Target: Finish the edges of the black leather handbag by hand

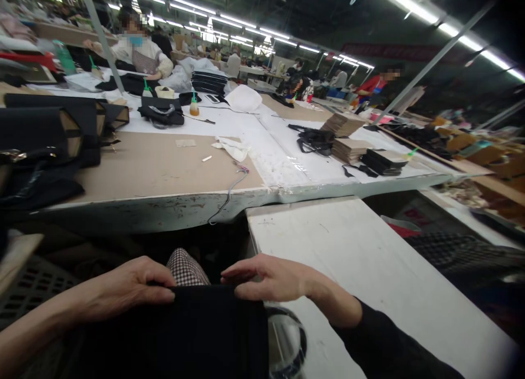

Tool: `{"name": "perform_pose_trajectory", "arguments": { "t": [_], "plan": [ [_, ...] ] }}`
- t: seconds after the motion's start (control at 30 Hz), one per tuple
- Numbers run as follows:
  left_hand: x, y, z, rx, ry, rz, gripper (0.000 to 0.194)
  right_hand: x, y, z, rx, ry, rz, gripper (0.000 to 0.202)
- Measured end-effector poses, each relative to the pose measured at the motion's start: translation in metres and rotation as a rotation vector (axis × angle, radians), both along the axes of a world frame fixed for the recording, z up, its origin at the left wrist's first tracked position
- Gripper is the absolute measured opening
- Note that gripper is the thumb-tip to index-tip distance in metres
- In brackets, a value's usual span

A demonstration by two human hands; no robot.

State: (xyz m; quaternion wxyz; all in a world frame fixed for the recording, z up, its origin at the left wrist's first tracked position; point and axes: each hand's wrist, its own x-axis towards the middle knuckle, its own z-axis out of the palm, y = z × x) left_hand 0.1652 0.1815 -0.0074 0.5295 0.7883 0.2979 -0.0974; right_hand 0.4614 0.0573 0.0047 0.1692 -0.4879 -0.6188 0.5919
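Note:
A black handbag (184, 332) lies close to my body at the bottom of the view, its dark surface showing little detail. A curved handle wrapped in clear plastic (302, 340) sticks out at its right side. My left hand (127, 283) pinches the bag's far edge, thumb on the near side and fingers bent over behind. Over the right end of that same edge is my right hand (270, 278), its fingers stretched out and its thumb resting on the bag. Checked cloth (185, 267) shows between the hands.
Ahead stands a long worktable (164, 171) with black bags (33, 133) at left, a glue bottle (194, 106) and stacked brown-black pieces (385, 161). A white board (328, 248) juts out at right. A plastic crate (33, 291) is at left. A masked person (141, 56) sits across the table.

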Motion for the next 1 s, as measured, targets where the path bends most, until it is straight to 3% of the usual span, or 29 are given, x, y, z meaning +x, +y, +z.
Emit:
{"name": "perform_pose_trajectory", "arguments": {
  "t": [0.1, 0.17, 0.27, 0.4, 0.5, 0.67, 1.0],
  "plan": [
    [0.012, -0.001, 0.003, -0.06, -0.011, -0.069, 0.025, -0.037, 0.035, 0.003, 0.166, -0.072, 0.205, 0.047],
    [0.013, -0.001, 0.002, -0.055, -0.01, -0.067, 0.025, -0.064, 0.054, -0.009, 0.212, -0.162, 0.308, 0.045],
    [-0.001, 0.004, 0.001, -0.027, 0.025, -0.007, 0.015, -0.085, 0.07, -0.03, 0.157, -0.142, 0.338, 0.034],
    [-0.034, 0.013, -0.003, -0.066, 0.029, 0.153, 0.027, -0.081, 0.07, -0.04, 0.067, -0.002, 0.275, 0.029],
    [-0.049, 0.017, -0.012, -0.082, 0.022, 0.243, 0.018, -0.077, 0.068, -0.04, 0.02, 0.044, 0.232, 0.035],
    [-0.051, 0.016, -0.023, -0.099, 0.012, 0.272, 0.018, -0.079, 0.072, -0.047, -0.012, 0.037, 0.232, 0.037],
    [-0.046, 0.009, -0.011, -0.103, 0.031, 0.308, 0.02, -0.075, 0.072, -0.053, -0.141, 0.125, 0.198, 0.038]
  ]
}}
